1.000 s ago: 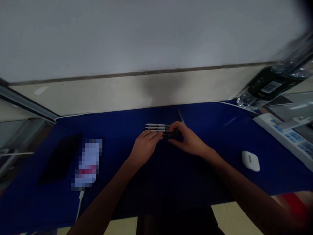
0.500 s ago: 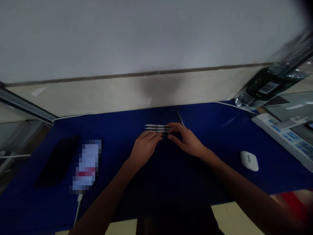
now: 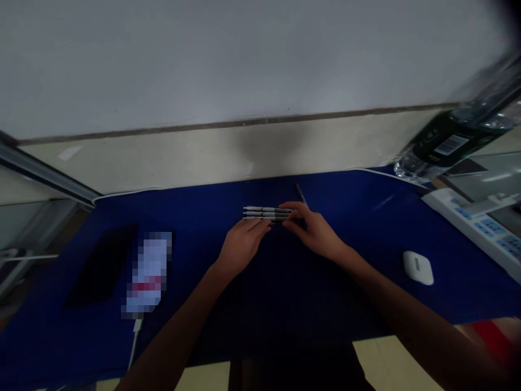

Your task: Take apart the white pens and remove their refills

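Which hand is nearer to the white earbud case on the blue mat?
Right. The right hand is apart from the white earbud case, to its left; the left hand is farther left.

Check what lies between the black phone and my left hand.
In the head view, a pixelated white-and-red item, too blurred to identify, lies between the black phone and the left hand.

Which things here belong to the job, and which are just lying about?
In the job: three white pens side by side, right hand on them, left hand beside them, dark pen just beyond.
Lying about: white earbud case, power strip, water bottle, black phone.
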`<state>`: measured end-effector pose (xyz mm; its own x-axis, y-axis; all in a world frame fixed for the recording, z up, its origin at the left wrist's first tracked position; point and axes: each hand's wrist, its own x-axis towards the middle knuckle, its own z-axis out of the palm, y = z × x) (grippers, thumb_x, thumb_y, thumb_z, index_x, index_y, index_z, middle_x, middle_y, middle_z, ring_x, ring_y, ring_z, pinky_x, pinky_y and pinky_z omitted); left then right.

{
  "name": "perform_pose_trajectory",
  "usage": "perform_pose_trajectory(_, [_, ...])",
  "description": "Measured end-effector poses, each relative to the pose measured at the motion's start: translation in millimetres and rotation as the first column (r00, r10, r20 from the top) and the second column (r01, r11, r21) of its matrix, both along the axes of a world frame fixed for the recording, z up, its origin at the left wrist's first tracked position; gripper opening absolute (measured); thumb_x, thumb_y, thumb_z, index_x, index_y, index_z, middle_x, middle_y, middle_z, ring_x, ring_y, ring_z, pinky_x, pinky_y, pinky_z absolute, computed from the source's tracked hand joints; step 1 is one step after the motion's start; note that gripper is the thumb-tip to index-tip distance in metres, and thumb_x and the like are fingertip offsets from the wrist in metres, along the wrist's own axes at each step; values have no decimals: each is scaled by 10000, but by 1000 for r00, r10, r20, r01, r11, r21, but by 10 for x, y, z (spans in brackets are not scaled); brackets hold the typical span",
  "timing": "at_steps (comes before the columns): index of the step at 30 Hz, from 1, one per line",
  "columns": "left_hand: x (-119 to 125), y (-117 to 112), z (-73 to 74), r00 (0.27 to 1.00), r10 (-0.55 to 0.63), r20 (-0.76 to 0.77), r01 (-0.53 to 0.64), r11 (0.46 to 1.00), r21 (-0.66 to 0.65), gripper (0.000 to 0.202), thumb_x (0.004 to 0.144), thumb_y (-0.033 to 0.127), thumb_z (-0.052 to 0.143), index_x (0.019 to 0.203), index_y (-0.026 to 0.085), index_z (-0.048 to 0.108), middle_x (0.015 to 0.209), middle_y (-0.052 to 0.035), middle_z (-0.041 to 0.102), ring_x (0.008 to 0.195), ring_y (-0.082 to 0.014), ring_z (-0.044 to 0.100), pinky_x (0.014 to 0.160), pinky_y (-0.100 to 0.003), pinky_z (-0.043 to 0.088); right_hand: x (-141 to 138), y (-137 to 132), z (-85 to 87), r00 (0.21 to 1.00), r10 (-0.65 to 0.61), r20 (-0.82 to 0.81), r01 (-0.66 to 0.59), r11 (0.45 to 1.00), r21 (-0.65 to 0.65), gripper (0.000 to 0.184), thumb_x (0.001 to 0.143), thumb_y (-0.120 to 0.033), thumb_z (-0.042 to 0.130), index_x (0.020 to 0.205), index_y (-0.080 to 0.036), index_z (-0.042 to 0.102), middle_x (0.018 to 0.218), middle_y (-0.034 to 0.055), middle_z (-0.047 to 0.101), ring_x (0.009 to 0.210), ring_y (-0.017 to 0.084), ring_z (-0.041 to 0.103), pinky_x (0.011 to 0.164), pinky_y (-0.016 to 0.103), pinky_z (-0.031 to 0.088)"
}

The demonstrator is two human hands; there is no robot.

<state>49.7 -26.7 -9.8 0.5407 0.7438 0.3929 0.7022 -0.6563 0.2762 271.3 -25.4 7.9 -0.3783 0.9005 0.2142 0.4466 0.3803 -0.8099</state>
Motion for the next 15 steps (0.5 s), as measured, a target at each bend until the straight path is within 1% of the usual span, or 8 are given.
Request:
perform_pose_trajectory(2, [12, -5, 6, 999, 28, -27, -30, 997, -64, 255, 1013, 263, 392, 1154, 184, 589, 1095, -71, 679, 997, -224, 638, 888, -388, 496, 7, 11, 0, 1000, -12, -2, 12, 1000, 18, 370, 926, -278, 562, 1289, -254, 491, 874, 13, 690, 736, 165, 638, 671, 290, 475])
perform_pose_trajectory(4, [25, -13, 25, 997, 70, -31, -74, 986, -150, 254, 1019, 259, 352, 1128, 180, 567, 1064, -71, 669, 952, -218, 635, 848, -380, 498, 18, 24, -2, 1000, -19, -9, 19, 999, 48, 373, 902, -256, 597, 1267, -257, 522, 941, 24, 694, 821, 176, 650, 729, 298, 483])
perform_pose_trajectory(7, [36, -21, 63, 994, 107, -25, -109, 961, -253, 263, 1024, 300, 317, 1011, 184, 553, 941, -57, 660, 846, -206, 629, 779, -356, 488, 40, 31, 11, 1000, -27, 0, 27, 995, 91, 271, 887, -251, 622, 1157, -259, 618, 1021, 32, 692, 895, 179, 648, 767, 294, 486])
perform_pose_trajectory(10, [31, -16, 90, 991, 124, -54, -134, 957, -259, 301, 1010, 391, 361, 878, 191, 544, 859, -44, 648, 793, -210, 612, 749, -353, 463, 62, 24, 54, 1000, -9, 12, 7, 994, 108, 169, 886, -262, 627, 1047, -249, 675, 1004, 21, 700, 895, 170, 644, 749, 277, 482])
perform_pose_trajectory(12, [25, -8, 99, 986, 151, -66, -162, 958, -238, 308, 1002, 407, 384, 847, 193, 541, 837, -36, 646, 785, -212, 602, 746, -355, 447, 80, 28, 82, 1000, -9, 12, 8, 994, 113, 142, 887, -259, 620, 1010, -239, 688, 978, 17, 705, 884, 167, 643, 732, 272, 476])
perform_pose_trajectory(15, [17, 4, 104, 981, 182, -70, -193, 958, -211, 313, 1003, 395, 381, 820, 195, 536, 785, -23, 633, 756, -209, 580, 741, -358, 426, 128, 60, 102, 997, -78, -2, 78, 992, 100, 125, 874, -257, 615, 962, -223, 697, 919, 19, 707, 801, 162, 636, 679, 275, 461])
